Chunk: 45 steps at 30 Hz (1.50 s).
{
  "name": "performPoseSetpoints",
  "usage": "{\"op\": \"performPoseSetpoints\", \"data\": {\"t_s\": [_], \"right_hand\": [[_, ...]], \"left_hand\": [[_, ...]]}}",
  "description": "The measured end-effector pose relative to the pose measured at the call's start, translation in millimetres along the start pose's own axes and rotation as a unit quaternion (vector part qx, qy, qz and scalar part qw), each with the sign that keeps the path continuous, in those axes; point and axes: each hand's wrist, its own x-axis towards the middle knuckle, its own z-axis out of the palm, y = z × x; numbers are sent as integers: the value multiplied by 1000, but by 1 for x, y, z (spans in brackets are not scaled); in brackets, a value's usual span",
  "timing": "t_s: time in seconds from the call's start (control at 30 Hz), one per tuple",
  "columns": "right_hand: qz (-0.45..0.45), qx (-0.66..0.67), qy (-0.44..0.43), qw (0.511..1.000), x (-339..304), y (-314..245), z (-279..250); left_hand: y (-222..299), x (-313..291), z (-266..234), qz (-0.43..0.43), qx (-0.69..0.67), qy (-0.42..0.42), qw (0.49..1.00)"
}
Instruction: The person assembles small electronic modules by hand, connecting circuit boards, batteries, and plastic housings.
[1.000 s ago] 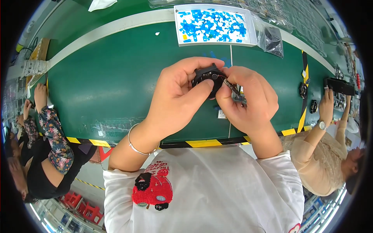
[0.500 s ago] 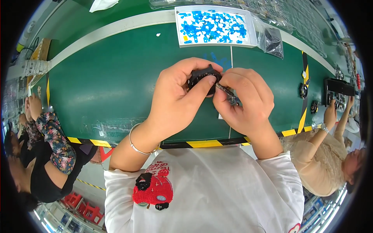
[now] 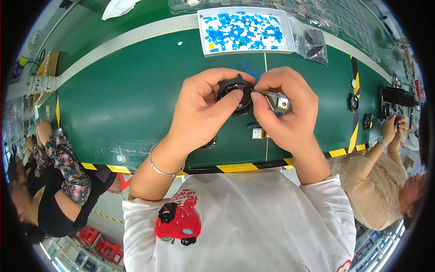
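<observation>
- Since half a second earlier, the right hand has shifted little; its thumb and forefinger have closed in on the top edge of the round part, and the left thumb now lies across the part's face.
- The left hand is closed around a small round black part, held up above the green desk, thumb on the front, the other fingers curled behind.
- The right hand pinches a thin metal tool, seemingly tweezers, between thumb and forefinger; the remaining fingers fold around a small silvery block whose exact kind cannot be told.
- The relation that matters: the tool's long axis runs nearly level, from the right hand leftward, and its tip meets the round part at the upper right rim. The right fingers are just beside the part, the left ones already on it.
- On the desk below the hands lies a small square component; another dark piece shows under the left wrist.
- Farther off, a white tray of blue pieces sits at the desk's far side.
- Other people work at either end of the desk.
</observation>
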Motion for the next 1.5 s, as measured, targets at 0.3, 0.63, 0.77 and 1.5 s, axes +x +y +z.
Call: {"op": "performPoseSetpoints", "data": {"t_s": [0.3, 0.63, 0.77, 1.5], "right_hand": [[30, 42, -29, 998, -1, -1, -1], [78, 87, -56, 992, -2, 2, -1], [193, 274, -48, 941, -4, 9, 0], [271, 363, -100, 886, 2, 0, -5]], "left_hand": [[3, 0, -4, -37, -9, 8, 999], [-1, 2, -8, -72, -85, 19, 994], [5, 4, -7, -145, -194, -14, 970], [9, 2, -7, -157, -119, -14, 980]]}}
